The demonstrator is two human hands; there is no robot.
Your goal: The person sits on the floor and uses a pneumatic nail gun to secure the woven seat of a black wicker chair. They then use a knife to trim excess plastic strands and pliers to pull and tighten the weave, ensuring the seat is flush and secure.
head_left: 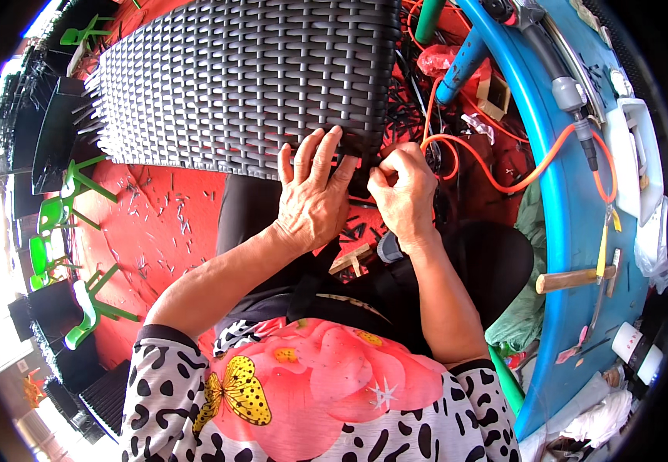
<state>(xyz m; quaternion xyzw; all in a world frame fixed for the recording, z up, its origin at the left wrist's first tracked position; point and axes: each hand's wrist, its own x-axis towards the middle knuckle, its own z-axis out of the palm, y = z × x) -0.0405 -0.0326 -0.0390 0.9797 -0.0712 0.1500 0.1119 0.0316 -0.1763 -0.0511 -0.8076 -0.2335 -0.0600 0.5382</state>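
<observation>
A large panel of dark grey wicker weave [249, 85] spreads across the upper middle, its near edge above my lap. My left hand [314, 185] lies with fingers stretched out on the panel's near right corner. Close by on the right, my right hand [405, 189] is closed in a pinch at that same corner. Whatever sits between its fingertips is too small and dark to make out. Loose strand ends stick out from the panel's left side.
A blue table [557, 200] on the right bears a hammer [576, 279], a power tool [565, 88] and a white plastic container [638, 158]. An orange hose [495, 181] loops beside it. Dark scraps litter the red floor [157, 223]. Green chairs [91, 308] stand at the left.
</observation>
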